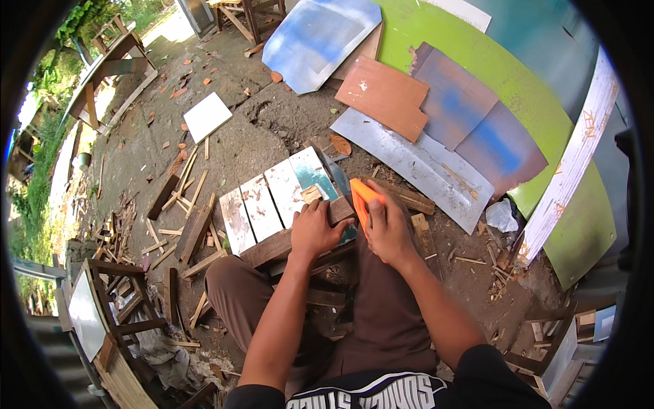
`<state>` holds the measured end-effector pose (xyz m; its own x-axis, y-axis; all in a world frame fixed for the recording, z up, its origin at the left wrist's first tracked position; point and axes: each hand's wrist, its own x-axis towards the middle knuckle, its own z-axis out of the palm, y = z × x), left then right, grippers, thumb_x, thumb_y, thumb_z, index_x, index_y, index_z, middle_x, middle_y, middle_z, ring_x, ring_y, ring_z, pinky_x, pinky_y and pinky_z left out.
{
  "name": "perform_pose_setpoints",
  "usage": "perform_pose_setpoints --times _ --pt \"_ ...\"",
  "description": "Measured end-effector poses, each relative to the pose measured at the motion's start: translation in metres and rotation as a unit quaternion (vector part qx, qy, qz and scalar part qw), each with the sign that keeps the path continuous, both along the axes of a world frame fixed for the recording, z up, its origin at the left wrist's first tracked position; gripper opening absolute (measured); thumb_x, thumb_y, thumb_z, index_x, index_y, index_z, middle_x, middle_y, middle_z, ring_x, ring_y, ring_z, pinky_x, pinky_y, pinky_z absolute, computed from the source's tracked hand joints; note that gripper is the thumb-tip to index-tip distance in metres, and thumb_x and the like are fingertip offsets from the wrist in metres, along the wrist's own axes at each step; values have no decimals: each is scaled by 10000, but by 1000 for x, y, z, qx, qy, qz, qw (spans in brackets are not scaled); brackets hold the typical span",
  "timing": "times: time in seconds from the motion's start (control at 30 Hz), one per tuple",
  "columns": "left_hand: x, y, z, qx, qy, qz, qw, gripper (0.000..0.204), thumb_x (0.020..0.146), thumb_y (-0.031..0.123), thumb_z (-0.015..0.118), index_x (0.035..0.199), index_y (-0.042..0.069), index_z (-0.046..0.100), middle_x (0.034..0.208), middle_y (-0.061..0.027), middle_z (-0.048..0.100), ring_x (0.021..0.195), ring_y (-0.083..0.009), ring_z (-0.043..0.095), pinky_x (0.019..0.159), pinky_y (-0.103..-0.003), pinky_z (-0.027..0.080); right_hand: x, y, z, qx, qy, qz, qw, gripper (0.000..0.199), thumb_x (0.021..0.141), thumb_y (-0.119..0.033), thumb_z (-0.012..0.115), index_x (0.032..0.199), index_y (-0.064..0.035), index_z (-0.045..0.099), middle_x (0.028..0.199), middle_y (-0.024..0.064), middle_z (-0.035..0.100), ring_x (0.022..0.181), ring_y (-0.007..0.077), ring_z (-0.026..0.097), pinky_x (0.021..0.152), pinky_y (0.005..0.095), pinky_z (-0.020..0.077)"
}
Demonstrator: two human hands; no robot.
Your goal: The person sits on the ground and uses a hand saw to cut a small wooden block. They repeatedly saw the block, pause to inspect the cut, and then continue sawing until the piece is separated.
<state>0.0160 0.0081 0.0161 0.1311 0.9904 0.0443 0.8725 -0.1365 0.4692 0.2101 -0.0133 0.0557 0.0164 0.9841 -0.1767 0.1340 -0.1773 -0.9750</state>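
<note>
A low bench with white and teal slats (263, 204) stands in front of my knees. My left hand (315, 228) grips a dark brown wood block (341, 210) on the bench's right end, its fingers bent over the wood. Just beyond those fingers lies a small piece of pale wood (311, 194). In my right hand (390, 228) is a bright orange object (365, 198), held upright close to the block's end. It is flat and elongated, perhaps a tool's handle; I cannot make out its kind or whether it touches the block.
Scrap wood strips (195, 228) litter the ground left of the bench. A white square board (208, 117) lies farther off. Ahead to the right are a brown board (381, 95), a grey panel (436, 174) and a large green sheet (490, 61). A wooden frame (129, 300) stands at lower left.
</note>
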Motion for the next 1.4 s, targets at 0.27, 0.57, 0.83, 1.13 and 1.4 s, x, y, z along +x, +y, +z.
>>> perform_pose_setpoints --times 0.27,0.57,0.83,1.13,1.4 --pt "-7 -5 -17 49 25 -2 998 811 879 662 780 1310 -21 707 1237 -186 721 1181 -386 688 1003 -490 523 40 -91 51 139 -74 4 987 726 998 -116 748 1615 78 418 1564 289 573 1476 359 556 1210 417 434" --pt "-3 -7 -15 0 13 -33 999 822 886 681 759 1364 16 684 1286 -168 708 1253 -359 661 1052 -517 493 51 -174 70 129 -133 49 981 721 973 -2 673 1634 60 392 1549 293 589 1396 398 634 1130 387 501" --pt "4 -11 -11 -27 4 -46 999 808 879 682 762 1358 36 680 1283 -169 713 1258 -367 663 1058 -537 489 47 -175 71 158 -136 35 977 705 966 19 667 1627 42 425 1458 308 646 1318 345 694 1074 379 534" --pt "4 -9 -11 -25 8 -53 998 768 875 657 775 1321 38 684 1247 -163 712 1235 -377 664 1049 -561 484 53 -212 96 87 -146 72 983 751 935 8 665 1640 46 408 1328 308 709 1071 299 788 909 370 594" --pt "4 -10 -13 -22 8 -59 998 775 863 654 786 1306 26 688 1233 -159 700 1218 -365 657 1030 -573 484 59 -176 92 55 -138 62 987 724 953 6 608 1633 109 380 1473 305 636 1341 342 675 1113 392 514"
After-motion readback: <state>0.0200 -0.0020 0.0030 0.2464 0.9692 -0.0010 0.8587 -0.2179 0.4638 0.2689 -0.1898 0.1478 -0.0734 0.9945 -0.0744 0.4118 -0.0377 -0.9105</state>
